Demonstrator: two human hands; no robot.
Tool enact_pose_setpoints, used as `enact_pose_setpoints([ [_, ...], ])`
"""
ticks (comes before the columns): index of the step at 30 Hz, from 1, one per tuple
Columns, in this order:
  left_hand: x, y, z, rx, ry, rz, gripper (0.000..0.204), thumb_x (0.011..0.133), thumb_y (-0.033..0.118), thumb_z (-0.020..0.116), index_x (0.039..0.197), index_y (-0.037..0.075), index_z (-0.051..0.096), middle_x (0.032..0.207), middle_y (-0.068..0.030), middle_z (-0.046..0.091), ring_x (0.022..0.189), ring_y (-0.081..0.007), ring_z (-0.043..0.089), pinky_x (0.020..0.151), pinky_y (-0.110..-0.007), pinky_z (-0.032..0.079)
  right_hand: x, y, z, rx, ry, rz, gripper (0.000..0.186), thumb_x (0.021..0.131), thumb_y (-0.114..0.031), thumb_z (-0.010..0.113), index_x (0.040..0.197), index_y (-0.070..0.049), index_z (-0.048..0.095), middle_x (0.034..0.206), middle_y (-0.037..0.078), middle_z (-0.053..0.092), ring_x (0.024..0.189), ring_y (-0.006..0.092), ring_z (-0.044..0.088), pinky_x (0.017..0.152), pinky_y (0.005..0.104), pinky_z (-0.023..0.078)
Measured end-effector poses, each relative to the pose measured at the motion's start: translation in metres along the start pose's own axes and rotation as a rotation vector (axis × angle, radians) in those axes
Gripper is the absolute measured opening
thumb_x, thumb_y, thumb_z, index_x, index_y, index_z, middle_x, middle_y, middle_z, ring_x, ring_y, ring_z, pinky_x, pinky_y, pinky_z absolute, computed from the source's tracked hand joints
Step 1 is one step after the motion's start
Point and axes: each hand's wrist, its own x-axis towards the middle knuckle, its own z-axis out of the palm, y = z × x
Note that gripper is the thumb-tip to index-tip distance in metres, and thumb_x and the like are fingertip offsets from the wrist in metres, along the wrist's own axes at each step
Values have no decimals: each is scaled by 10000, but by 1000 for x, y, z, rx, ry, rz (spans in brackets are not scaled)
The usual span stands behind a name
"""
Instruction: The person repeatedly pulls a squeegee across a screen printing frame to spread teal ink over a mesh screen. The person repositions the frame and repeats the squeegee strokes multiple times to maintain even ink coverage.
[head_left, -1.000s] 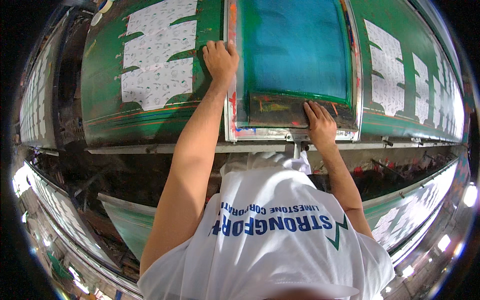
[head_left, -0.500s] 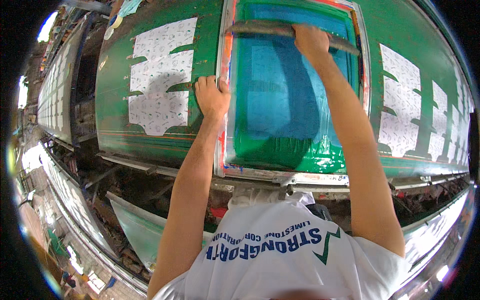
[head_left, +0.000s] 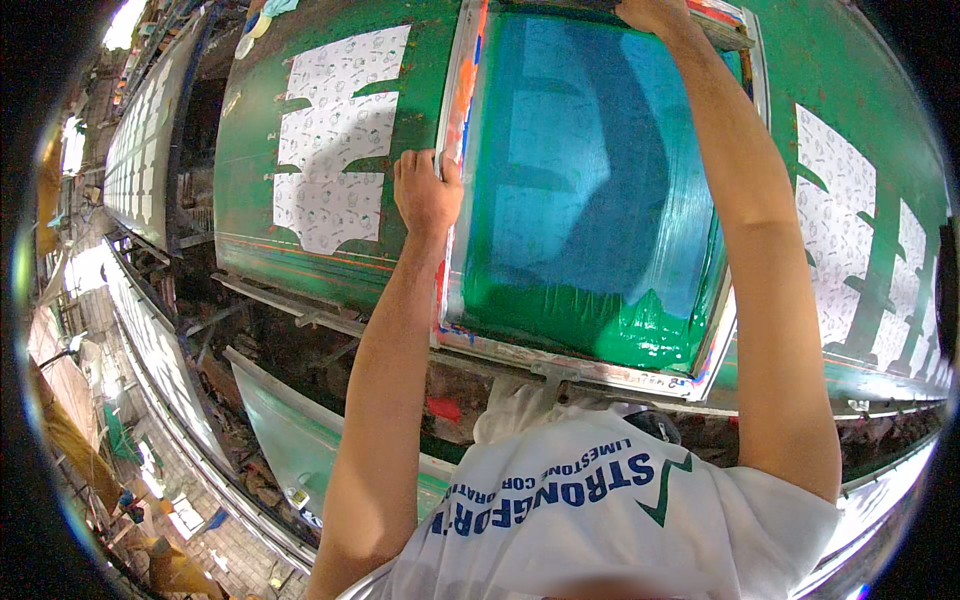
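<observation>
My left hand [head_left: 425, 190] grips the left rail of the screen frame [head_left: 458, 110], its curled fingers beside the rail over the green printing table [head_left: 250, 180]. The frame holds blue mesh [head_left: 560, 200] with a band of wet green ink [head_left: 590, 320] along its near end. At the top edge of the view my right hand [head_left: 650, 15] is closed on a squeegee [head_left: 728, 32] at the far end of the screen; part of the squeegee is cut off. Printed white fabric pieces [head_left: 330, 190] lie on the table left of the frame.
More white printed pieces [head_left: 835, 240] lie to the right of the screen. Further tables with white pieces [head_left: 140, 140] stand at left, past a dark gap. Metal rails [head_left: 290, 310] run along the near table edge. A tiled floor [head_left: 185, 515] shows at lower left.
My right hand moved from the screen's near end up to its far end with the squeegee, exposing green ink. My left hand moved down along the frame's left rail.
</observation>
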Motion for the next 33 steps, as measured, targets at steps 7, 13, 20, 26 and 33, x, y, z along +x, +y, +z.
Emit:
enact_pose_setpoints([
  [7, 1, -4, 4, -32, -4, 48, 216, 924, 213, 674, 952, 0, 691, 968, -201, 642, 979, -422, 618, 887, -536, 507, -83, -25, -4, 96, -173, -28, 284, 779, -190, 671, 964, -24, 807, 936, 272, 758, 929, 423, 754, 814, 552, 591],
  [13, -2, -13, 10, -108, 12, 84, 237, 967, 237, 649, 904, 10, 679, 978, -210, 641, 968, -425, 607, 887, -544, 502, -241, -87, -31, 59, -165, -44, 216, 893, -162, 654, 1050, -162, 803, 959, 170, 777, 910, 381, 772, 756, 524, 627],
  [20, -4, -16, 14, -157, 14, 66, 314, 984, 294, 631, 911, -3, 703, 1003, -209, 649, 994, -423, 612, 892, -533, 507, -441, -165, -51, 188, -159, 17, 229, 851, -95, 677, 1050, -135, 785, 1054, 120, 764, 967, 325, 748, 788, 464, 612],
  [26, -3, -17, 13, -145, 5, 81, 365, 973, 337, 643, 906, -16, 708, 1001, -223, 656, 994, -438, 622, 899, -555, 503, -497, -192, -48, 238, -65, 72, 351, 803, -69, 710, 1139, -124, 795, 1108, 83, 776, 977, 297, 747, 818, 428, 605],
  [33, -3, -12, 5, -81, -42, 69, 551, 928, 484, 696, 951, -66, 720, 1040, -254, 671, 1048, -450, 641, 943, -545, 512, -489, -182, -57, 78, -71, -4, 115, 835, -177, 707, 908, -147, 789, 909, 108, 771, 856, 309, 775, 718, 455, 629],
])
